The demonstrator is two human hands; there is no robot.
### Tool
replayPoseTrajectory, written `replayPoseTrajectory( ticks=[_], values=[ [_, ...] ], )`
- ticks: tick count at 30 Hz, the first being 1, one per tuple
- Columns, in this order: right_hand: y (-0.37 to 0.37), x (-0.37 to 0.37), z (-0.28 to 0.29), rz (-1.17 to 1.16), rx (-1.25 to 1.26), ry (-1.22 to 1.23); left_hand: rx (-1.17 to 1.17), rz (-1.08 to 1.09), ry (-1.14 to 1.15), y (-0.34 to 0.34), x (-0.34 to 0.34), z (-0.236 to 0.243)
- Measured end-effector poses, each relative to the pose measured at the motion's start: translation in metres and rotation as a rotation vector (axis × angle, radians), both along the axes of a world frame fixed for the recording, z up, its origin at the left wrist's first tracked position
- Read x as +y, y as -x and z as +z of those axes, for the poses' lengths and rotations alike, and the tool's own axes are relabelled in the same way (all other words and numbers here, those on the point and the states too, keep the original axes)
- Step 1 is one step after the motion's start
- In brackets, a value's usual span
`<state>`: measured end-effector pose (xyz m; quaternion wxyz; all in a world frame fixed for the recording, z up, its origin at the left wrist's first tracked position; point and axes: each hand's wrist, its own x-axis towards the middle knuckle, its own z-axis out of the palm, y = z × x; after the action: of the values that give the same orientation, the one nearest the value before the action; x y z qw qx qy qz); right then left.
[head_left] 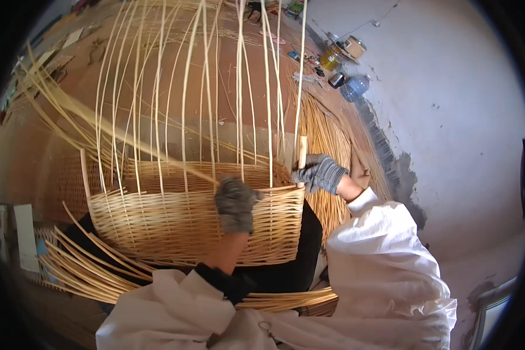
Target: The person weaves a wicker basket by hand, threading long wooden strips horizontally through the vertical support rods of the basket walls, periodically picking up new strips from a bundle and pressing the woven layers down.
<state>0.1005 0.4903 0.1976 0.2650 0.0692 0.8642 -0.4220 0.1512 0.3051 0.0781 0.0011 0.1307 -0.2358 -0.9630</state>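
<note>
A half-woven wicker basket (157, 224), rectangular and pale yellow, rests across my dark-clad lap. Tall upright rods (186, 111) rise from its sides. My left hand (236, 201), in a grey knitted glove and a little blurred, is closed at the near rim. From it a long wicker rod (151, 153) slants up to the left, smeared by motion. At the right corner, my right hand (323, 174), gloved likewise, grips the thick corner post (302, 153) where it meets the rim. Its fingertips are partly hidden behind the post.
Loose rods (87, 274) fan out by my left side. A large bundle of rods (326, 140) lies on the floor beyond my right hand. Near the white wall (449, 105) stand a clear blue-tinted jug (354, 87) and other containers. More rods lie scattered across the far floor.
</note>
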Motion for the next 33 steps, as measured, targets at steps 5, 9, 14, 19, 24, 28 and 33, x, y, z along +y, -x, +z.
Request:
replayPoseTrajectory(
  ticks=[5, 9, 14, 19, 24, 28, 33],
  values=[
    [-0.006, 0.036, -0.019, 0.111, 0.17, 0.263, -0.228, -0.013, -0.174, 0.014, 0.002, 0.017],
    [-0.017, 0.0, -0.034, 0.095, 0.378, -0.071, 0.248, -0.269, -0.349, 0.037, -0.075, -0.072],
    [-0.025, 0.014, -0.059, 0.018, 0.358, 0.151, -0.143, -0.357, 0.639, 0.058, -0.111, 0.018],
    [-0.033, -0.01, -0.05, -0.242, 0.236, 0.152, 0.278, -0.42, 1.199, 0.105, -0.097, 0.072],
    [-0.037, -0.01, -0.072, -0.505, 0.674, -0.169, 0.612, -0.754, 1.983, 0.183, 0.069, 0.161],
    [-0.033, -0.051, -0.072, -0.585, 1.008, -0.467, 1.085, -1.023, 2.517, 0.189, 0.178, 0.164],
    [-0.039, -0.021, -0.08, -0.351, 0.641, -0.439, 1.19, -0.866, 1.74, 0.146, 0.118, 0.153]
  ],
)
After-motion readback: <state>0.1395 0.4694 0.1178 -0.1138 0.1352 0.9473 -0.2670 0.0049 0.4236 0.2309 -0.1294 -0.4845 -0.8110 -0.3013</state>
